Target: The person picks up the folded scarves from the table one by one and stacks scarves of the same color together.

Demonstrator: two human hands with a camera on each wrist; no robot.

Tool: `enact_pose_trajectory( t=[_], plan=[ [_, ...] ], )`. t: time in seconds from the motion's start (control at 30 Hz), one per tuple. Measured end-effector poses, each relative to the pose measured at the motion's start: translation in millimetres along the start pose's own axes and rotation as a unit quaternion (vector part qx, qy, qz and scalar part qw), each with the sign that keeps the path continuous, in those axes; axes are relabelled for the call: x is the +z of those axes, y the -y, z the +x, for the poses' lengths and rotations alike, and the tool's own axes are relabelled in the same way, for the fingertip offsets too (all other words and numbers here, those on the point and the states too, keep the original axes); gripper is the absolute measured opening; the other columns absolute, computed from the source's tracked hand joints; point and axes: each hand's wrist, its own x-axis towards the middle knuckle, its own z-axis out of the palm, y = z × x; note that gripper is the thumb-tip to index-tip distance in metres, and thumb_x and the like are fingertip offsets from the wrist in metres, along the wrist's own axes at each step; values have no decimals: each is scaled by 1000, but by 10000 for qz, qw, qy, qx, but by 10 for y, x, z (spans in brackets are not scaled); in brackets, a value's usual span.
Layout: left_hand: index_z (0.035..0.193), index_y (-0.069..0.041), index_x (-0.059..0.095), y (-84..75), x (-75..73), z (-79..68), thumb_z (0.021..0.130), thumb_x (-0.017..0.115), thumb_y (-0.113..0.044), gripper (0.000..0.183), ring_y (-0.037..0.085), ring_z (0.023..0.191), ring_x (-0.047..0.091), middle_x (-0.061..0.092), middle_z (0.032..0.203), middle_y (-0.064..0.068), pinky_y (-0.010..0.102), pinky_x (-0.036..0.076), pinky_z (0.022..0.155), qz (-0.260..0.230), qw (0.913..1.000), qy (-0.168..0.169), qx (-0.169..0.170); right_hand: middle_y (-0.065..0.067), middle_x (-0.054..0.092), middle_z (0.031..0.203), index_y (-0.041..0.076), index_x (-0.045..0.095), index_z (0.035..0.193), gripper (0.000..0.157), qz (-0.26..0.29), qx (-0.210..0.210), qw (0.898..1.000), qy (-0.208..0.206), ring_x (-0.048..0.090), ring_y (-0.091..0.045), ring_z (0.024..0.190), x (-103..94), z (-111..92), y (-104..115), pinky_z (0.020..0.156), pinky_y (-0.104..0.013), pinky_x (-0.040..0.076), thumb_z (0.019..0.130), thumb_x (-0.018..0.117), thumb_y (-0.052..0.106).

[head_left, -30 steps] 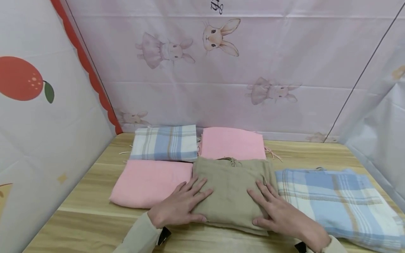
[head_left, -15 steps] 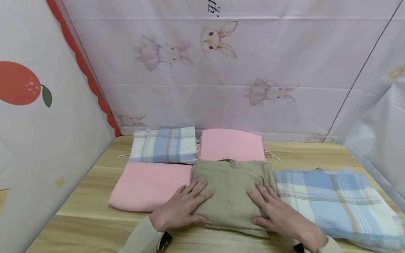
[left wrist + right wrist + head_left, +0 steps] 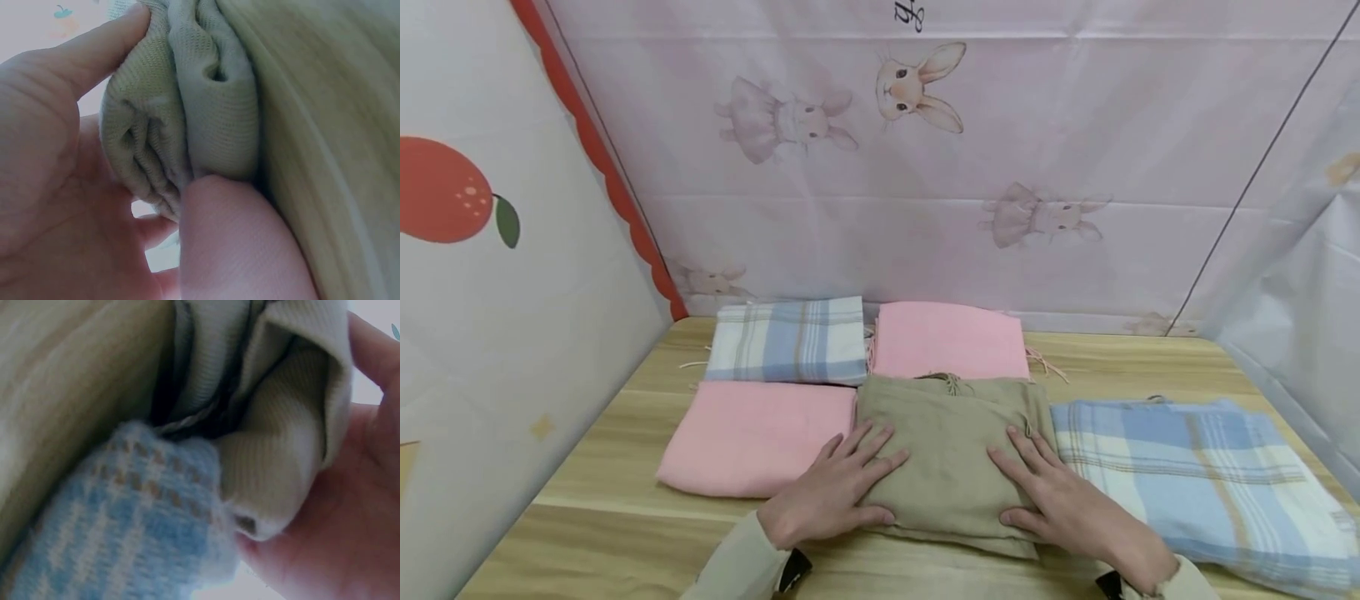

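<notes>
Wooden worktop, wood-grained, is spanning the lower frame. Light-blue-and-white plaid folded cloth is lying at lower right, just beside the main item: a khaki-beige, roughly square folded cloth, lower centre. Its lower layer is peeking out along the front edge. Pink folded cloth is sitting at its left.

Step, as judged: squaring and flattening the khaki cloth. Doing it well probably means pressing evenly from both sides, tucking the stray layer under, and not dragging the neighbouring cloths.

Left hand and right hand are resting on the khaki cloth's left and right sides; fingers are spreading wide, nearly straight, neither hand gripping. Thumbs are lying near the front edge.

Smallest: dark tassel fringe is showing at the khaki cloth's back edge.
</notes>
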Motion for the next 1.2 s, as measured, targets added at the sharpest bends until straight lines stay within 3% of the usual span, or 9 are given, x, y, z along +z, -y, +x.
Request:
enact_pose_trajectory(
  t=[0.8, 1.0, 1.2],
  plan=[
    [155, -17, 45, -53, 81, 79, 98, 64, -47, 67, 40, 152, 13, 25, 165, 14, 67, 25, 111, 5, 9999, -98, 119, -37, 23, 157, 0, 42, 153, 72, 172, 57, 9998, -68, 20, -65, 138, 14, -71, -48, 95, -76, 36, 97, 68, 38],
    [157, -17, 41, -45, -43, 26, 99, 61, -51, 71, 39, 153, 10, 21, 166, 14, 66, 22, 113, 102, 9998, 176, 43, -38, 20, 158, 1, 41, 154, 74, 142, 31, 9995, 281, 19, -65, 139, -120, -2, 17, 98, -74, 35, 98, 65, 43],
    [154, -14, 46, -20, -183, 0, 102, 53, -52, 64, 40, 151, 18, 29, 164, 15, 62, 23, 114, 310, 9991, 210, 208, -30, 21, 161, 3, 44, 153, 79, 247, 403, 9971, 592, 23, -57, 142, -355, 45, 114, 103, -71, 33, 96, 60, 56]
  ],
)
